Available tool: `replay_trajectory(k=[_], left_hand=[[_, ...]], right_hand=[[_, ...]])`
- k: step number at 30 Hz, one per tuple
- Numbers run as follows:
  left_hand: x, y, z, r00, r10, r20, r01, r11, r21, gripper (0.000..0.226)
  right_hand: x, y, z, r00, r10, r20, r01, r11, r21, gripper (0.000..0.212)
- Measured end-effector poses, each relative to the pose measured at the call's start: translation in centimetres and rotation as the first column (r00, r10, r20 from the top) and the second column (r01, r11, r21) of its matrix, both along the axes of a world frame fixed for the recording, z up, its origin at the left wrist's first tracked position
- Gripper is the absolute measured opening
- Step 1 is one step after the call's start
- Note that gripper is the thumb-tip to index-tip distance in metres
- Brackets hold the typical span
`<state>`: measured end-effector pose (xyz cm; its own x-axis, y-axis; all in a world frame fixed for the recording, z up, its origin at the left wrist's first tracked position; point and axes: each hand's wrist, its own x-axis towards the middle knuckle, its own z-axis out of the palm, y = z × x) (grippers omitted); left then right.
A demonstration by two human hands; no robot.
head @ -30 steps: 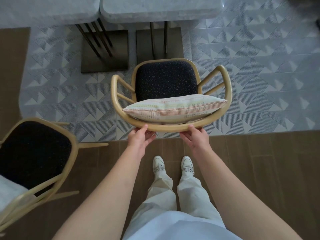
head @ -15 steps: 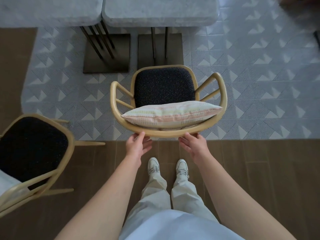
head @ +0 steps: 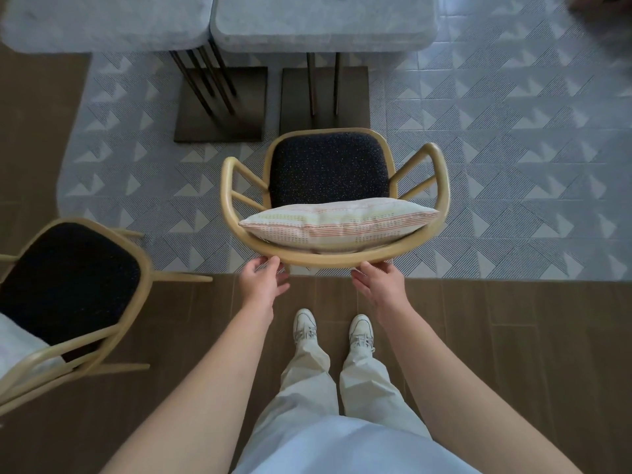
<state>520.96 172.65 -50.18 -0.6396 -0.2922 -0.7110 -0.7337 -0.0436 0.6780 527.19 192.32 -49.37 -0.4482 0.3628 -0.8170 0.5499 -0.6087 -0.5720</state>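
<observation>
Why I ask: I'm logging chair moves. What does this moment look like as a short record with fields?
chair: wooden armchair with a dark seat, on the patterned floor, facing the tables
cushion: striped, lying across the rear of the seat, inside the curved back rail
left hand: thumb on the back rail, fingers curled beneath it
right hand: the same hold, further along the rail
tables: two grey tops side by side, beyond the chair
second chair: to the left, untouched
</observation>
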Motion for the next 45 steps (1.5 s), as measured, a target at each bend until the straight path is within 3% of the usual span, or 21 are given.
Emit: replay_trajectory(k=[5,10,18,23,45], left_hand=[[1.6,2.4,-0.4,0.998,-0.011,0.068,0.004,0.995,0.104,0.031],[1.7,4.1,-0.2,0.995,0.008,0.095,-0.027,0.980,0.197,0.029],[1.7,4.5,0.4,0.991,0.015,0.135,-0.058,0.944,0.324,0.025],[1.7,4.6,0.4,0.991,0.015,0.137,-0.068,0.915,0.397,0.030],[0.7,1.6,0.8,0.992,-0.014,0.122,-0.033,0.925,0.378,0.035]], right_hand=[[0.9,-1.0,-0.2,0.996,0.079,0.034,-0.080,0.997,0.000,0.022],[0.9,-0.8,-0.6,0.997,0.073,0.001,-0.073,0.997,-0.019,0.029],[-0.8,-0.9,-0.8,0.994,-0.106,-0.002,0.104,0.979,-0.176,0.035],[-1.4,-0.2,-1.0,0.973,-0.231,0.016,0.231,0.964,-0.129,0.047],[-2.2,-3.6,-0.1,0.968,-0.245,0.052,0.249,0.963,-0.098,0.048]])
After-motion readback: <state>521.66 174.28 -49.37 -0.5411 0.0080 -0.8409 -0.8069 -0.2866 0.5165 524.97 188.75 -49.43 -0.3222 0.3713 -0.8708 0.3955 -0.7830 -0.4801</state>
